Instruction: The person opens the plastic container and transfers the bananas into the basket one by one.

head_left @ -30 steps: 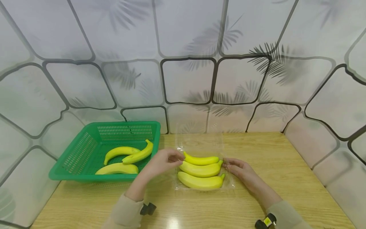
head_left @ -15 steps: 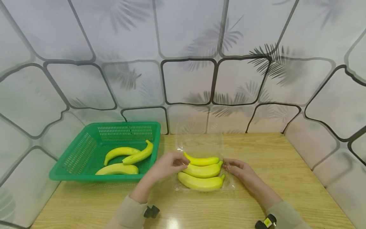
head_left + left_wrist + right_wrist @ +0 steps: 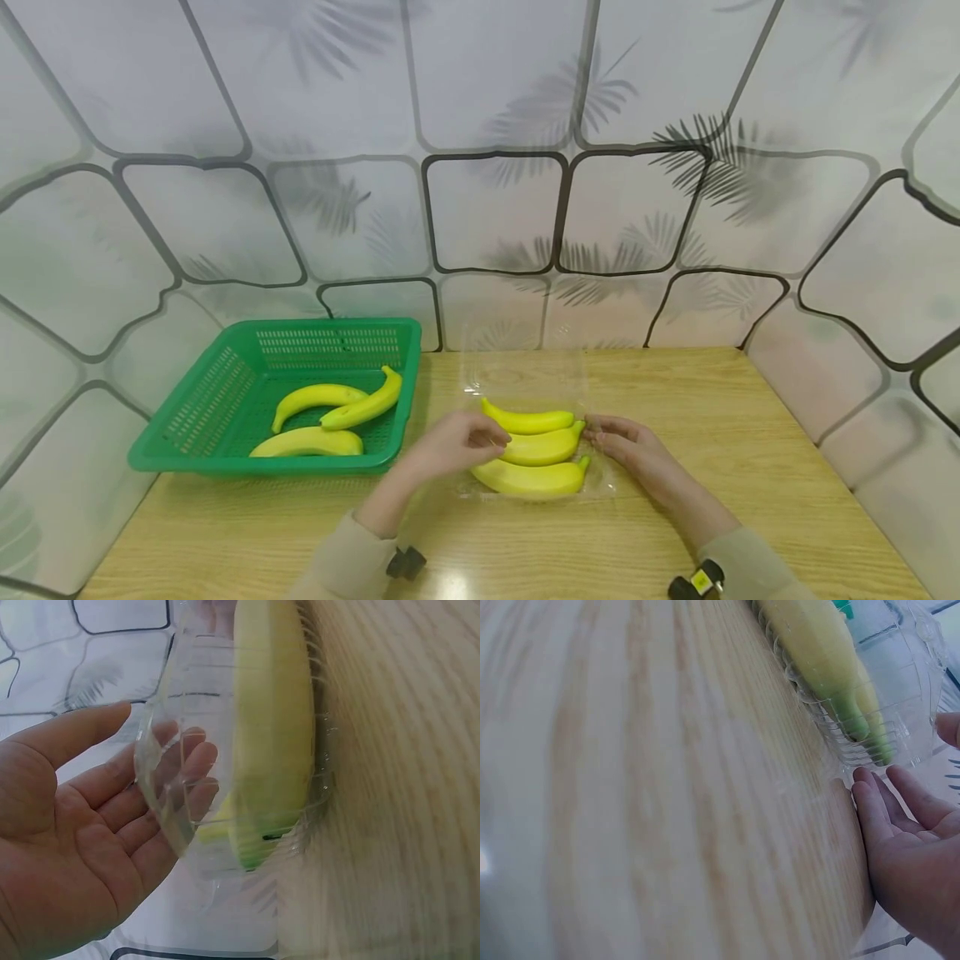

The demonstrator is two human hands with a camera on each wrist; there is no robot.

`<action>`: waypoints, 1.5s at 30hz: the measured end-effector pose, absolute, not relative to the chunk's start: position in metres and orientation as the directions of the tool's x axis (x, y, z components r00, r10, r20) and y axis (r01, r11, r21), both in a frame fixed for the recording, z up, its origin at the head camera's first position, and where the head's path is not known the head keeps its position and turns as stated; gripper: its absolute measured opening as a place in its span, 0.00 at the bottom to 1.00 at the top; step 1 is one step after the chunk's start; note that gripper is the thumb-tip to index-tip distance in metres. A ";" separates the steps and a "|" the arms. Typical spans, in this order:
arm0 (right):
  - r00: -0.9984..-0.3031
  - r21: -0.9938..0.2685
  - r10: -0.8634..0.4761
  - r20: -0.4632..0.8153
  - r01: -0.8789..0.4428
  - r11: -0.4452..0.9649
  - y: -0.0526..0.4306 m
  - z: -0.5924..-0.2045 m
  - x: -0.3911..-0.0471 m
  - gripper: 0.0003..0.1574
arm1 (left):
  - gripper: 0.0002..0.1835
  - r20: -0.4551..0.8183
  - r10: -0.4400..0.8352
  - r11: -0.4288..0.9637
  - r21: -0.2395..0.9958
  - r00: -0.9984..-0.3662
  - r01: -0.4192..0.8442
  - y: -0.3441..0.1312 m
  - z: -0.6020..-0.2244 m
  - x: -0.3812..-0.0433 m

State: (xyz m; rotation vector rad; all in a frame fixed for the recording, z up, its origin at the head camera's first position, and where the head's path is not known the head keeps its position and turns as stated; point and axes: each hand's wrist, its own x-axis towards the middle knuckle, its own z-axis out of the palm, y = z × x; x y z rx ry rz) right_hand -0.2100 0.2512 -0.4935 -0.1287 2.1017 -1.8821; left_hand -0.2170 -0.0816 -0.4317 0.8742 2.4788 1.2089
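Observation:
Three yellow bananas (image 3: 536, 478) lie side by side in a clear plastic clamshell box (image 3: 602, 485), its lid (image 3: 521, 371) raised at the back. My left hand (image 3: 457, 446) is over the box's left side, covering the left ends of the two nearer bananas. In the left wrist view its fingers (image 3: 199, 761) are extended behind the clear plastic, the thumb apart; nothing is gripped. At the box's right side is my right hand (image 3: 630, 448). In the right wrist view its relaxed fingers (image 3: 870, 810) rest against or close to the box's end, the thumb held away.
A green perforated plastic basket (image 3: 153, 457) stands on the left of the wooden table (image 3: 712, 400), with three more bananas (image 3: 307, 442) in it. Patterned walls (image 3: 487, 212) enclose the table at the back and sides.
My left hand has moved rightward and slightly nearer, further over the bananas' left ends. The right hand, the box and the bananas have stayed where they were.

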 end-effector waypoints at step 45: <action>-0.945 -0.984 -0.284 -0.160 0.130 0.121 0.252 -0.494 -0.211 0.41 | 0.18 -0.030 0.742 0.517 0.662 -0.670 0.543 -0.060 -0.450 -0.218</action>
